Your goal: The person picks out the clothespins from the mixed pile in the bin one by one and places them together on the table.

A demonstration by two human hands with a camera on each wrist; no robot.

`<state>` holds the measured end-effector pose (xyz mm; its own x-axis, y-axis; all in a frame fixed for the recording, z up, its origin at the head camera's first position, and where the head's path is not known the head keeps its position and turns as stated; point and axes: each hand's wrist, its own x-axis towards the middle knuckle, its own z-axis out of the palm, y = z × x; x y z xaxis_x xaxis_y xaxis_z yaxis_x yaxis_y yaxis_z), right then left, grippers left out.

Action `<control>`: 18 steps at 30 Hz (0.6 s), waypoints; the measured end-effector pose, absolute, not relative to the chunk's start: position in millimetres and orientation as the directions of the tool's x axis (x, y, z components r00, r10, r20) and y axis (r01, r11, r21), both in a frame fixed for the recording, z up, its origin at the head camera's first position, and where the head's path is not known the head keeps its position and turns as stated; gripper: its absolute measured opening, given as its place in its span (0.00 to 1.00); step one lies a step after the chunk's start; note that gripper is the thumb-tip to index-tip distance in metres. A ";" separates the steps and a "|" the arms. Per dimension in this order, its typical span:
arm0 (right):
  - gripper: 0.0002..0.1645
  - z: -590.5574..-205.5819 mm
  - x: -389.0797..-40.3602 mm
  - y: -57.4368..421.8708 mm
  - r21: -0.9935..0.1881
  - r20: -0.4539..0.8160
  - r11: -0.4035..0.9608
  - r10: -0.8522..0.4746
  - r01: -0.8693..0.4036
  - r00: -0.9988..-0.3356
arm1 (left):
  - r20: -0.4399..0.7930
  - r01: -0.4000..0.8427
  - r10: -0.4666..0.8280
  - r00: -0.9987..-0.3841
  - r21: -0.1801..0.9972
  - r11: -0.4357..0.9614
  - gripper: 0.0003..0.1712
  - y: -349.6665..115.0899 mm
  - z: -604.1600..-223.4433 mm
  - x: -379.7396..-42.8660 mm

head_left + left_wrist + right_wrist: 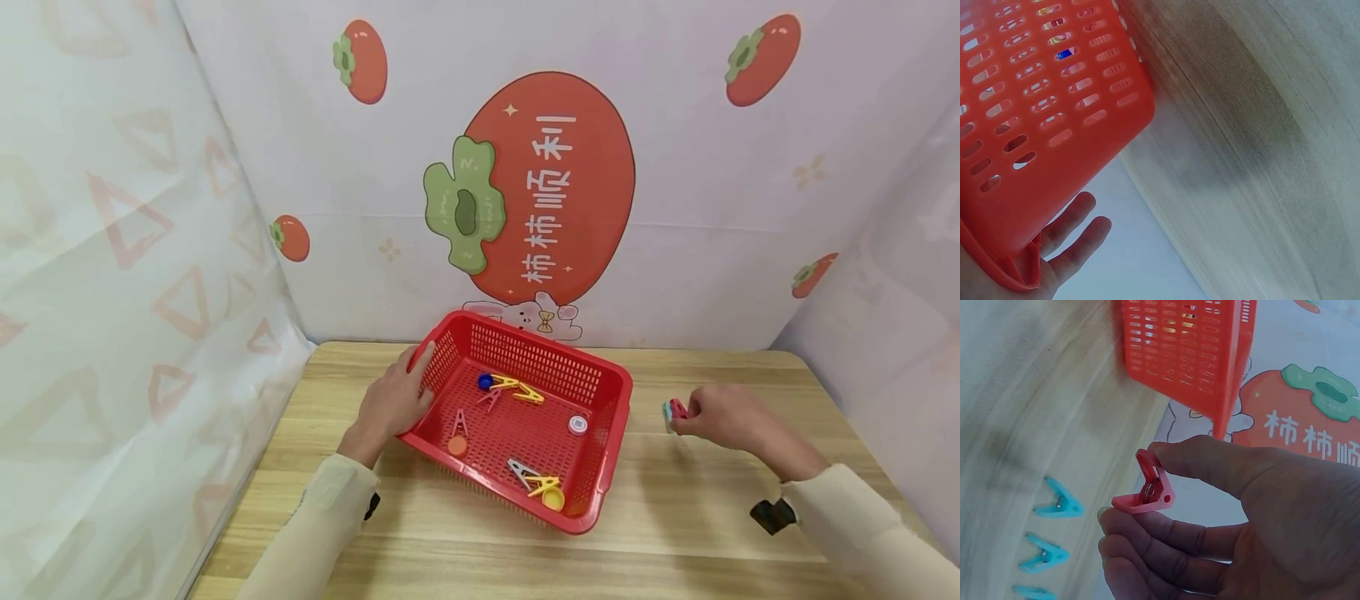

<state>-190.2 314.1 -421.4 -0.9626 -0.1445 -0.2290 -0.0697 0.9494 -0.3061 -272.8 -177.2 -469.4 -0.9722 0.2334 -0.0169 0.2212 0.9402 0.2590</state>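
Observation:
My left hand [393,396] grips the left rim of a red plastic basket [536,333], its thumb on the inner side. In the left wrist view, two fingertips [1102,226] show outside the basket wall. Right of the basket, my right hand [723,417] pinches a red clothespin [1163,494] between thumb and fingers. Several light-blue clothespins [1045,553] lie in a row on the table below that hand. Inside the basket are yellow clothespins [529,394], pink clothespins [460,423], a grey clothespin [521,472], and a blue cap [486,382].
Also in the basket lie an orange disc [457,446], a yellow cap [553,499] and a white cap [577,425]. The wooden table [645,533] meets a printed cloth wall [675,283] behind, with more cloth [150,333] at both sides.

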 end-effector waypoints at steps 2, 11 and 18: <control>0.22 -426.5 -188.4 315.8 -0.293 -0.218 0.953 -0.144 -0.076 -0.965 | -0.015 0.222 0.234 -0.972 0.260 0.940 0.50 -177.4 -469.2 -272.3; 0.21 -447.4 -179.0 321.0 -0.328 -0.282 0.945 -0.095 0.003 -0.955 | -0.005 0.232 0.241 -0.970 0.260 0.937 0.49 -177.0 -468.7 -271.1; 0.21 -455.3 -177.1 323.6 -0.342 -0.320 0.938 -0.064 0.053 -0.945 | -0.005 0.232 0.241 -0.970 0.259 0.938 0.49 -177.6 -469.1 -271.1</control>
